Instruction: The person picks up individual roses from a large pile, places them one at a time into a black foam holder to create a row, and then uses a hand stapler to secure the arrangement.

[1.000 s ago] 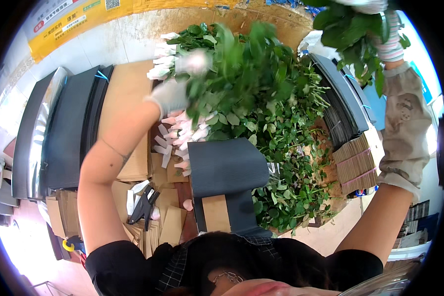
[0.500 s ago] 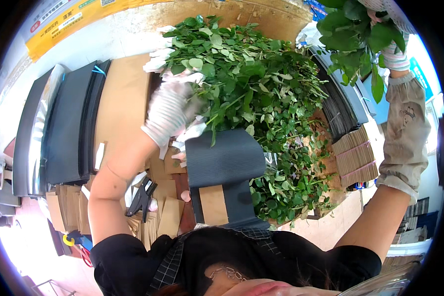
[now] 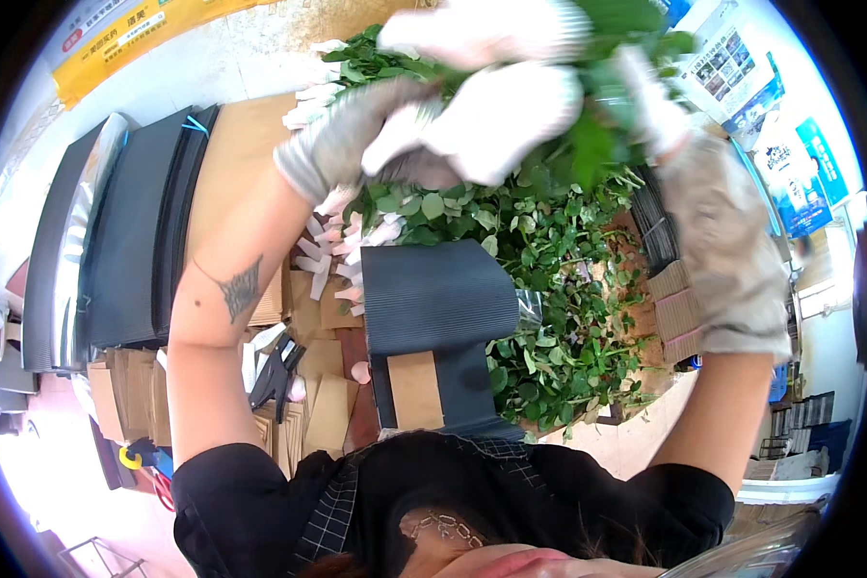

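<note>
Both my hands wear white knit gloves and are raised close to the camera, pressed together. My left hand [image 3: 424,130] closes around a bunch of green leafy stems [image 3: 597,144] from the left. Coming in from the right, my right hand [image 3: 511,29] grips the same bunch over the top; a beige sleeve covers that forearm. Below them lies a big pile of leafy stems [image 3: 559,328] on the table. A dark corrugated sheet [image 3: 438,299] lies in front of me, partly over the pile.
Pale pink flower buds in white wraps [image 3: 342,255] lie left of the dark sheet. Brown paper pieces [image 3: 318,414] and a black hand tool [image 3: 275,371] sit near my left elbow. Stacks of dark sheets [image 3: 135,250] stand at the left, cardboard stacks [image 3: 679,313] at the right.
My left hand has risen off the pile and joined my right hand. The raised leafy bunch has come left and nearer the camera, now held by both hands.
</note>
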